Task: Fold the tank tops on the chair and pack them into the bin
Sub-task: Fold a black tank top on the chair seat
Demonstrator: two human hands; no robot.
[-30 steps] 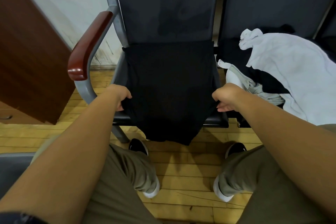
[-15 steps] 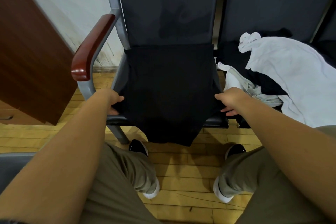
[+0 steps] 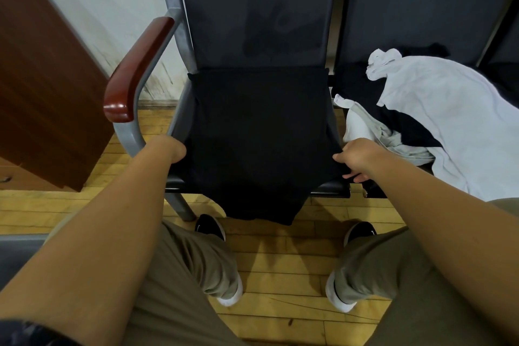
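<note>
Both side edges of one black tank top [image 3: 258, 135] on the chair [image 3: 252, 8] are pinched: left grip [image 3: 171, 150], right grip [image 3: 356, 157]. One pile of tops [image 3: 449, 109] lies just beside.

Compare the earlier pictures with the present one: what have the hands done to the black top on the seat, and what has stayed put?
Both hands slid slightly outward. The left hand went left and the right hand went toward the white tank top, drawing the black tank top wider and flatter on the chair. Each hand still holds its side edge. The white tank top and the chair stayed as they were.
</note>
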